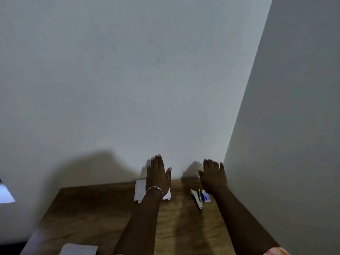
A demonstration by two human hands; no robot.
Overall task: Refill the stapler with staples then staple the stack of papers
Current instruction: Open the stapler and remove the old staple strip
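A stack of white papers (140,190) lies at the far edge of a wooden table (92,214), against the wall. My left hand (159,173) is held flat and open above it, a bracelet on the wrist, hiding the stack's right part. A white and yellow stapler (197,199) lies to the right of the papers, swung open with its metal end toward me. Beside it sits a small blue and white staple box (205,196). My right hand (214,175) hovers open just beyond the box, holding nothing.
A pale wall rises right behind the table, and a second wall closes in on the right. Another white sheet (79,249) lies at the table's near left edge. A bright object (5,193) shows at the far left.
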